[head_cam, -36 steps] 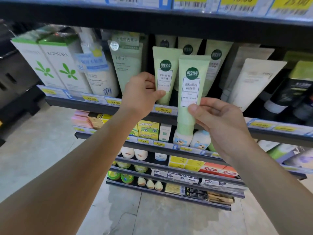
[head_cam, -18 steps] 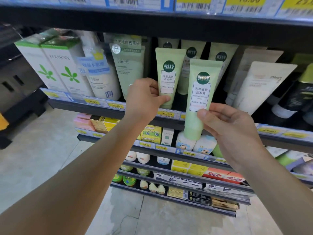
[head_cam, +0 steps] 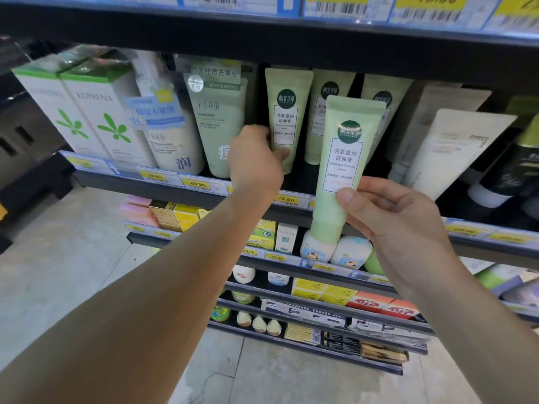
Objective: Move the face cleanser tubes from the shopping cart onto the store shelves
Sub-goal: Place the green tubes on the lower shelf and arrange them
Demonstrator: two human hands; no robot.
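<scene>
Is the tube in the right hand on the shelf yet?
Not yet: the right hand holds the tube in front of the shelf, cap below its edge.

Pale green round-logo cleanser tubes (head_cam: 347,170): four. White leaf-print boxes (head_cam: 108,112), far left: two. Cartoon-faced white bottles (head_cam: 316,248): two. Egg-shaped bottles (head_cam: 259,323), down low: three.

A: What is the person wearing on the arms?
B: Both are showing bare; the left forearm (head_cam: 163,287) is running uncovered from the lower edge of the view to the wrist, and the right forearm (head_cam: 466,316) is looking just the same
A: And the hands?
B: The left hand (head_cam: 253,164) is showing only bare knuckles and wrist; the right hand (head_cam: 390,217) is going bare too; its thumbnail (head_cam: 345,196) is looking short and plain; what is sitting higher up the arms, the view is not telling
</scene>
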